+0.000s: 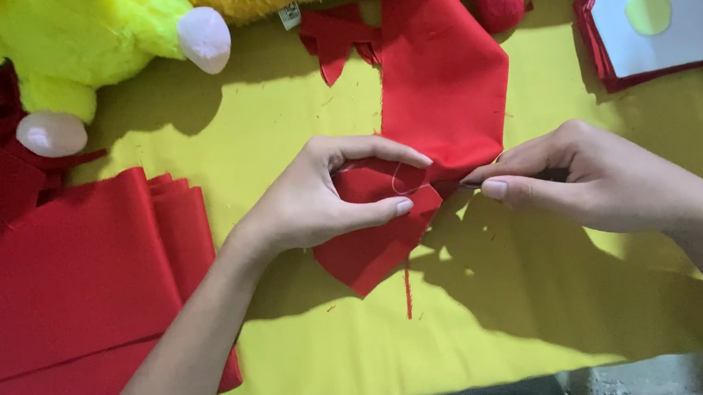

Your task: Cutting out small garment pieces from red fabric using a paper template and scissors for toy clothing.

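The left hand (315,198) pinches the gathered middle of a red cloth piece (436,85) between thumb and forefinger. The right hand (577,175), just beside it, has thumb and fingertips pressed together on something too thin to make out, and a fine loop of thread (404,183) runs between the hands. Beyond both hands the cloth's cut edges fan out; below them its point rests on bare yellow fabric (346,354). A folded red stack (55,303) lies close by the left forearm.

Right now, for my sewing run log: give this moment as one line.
left hand: pinches red fabric piece | right hand: pinches at its edge | surface: yellow cloth
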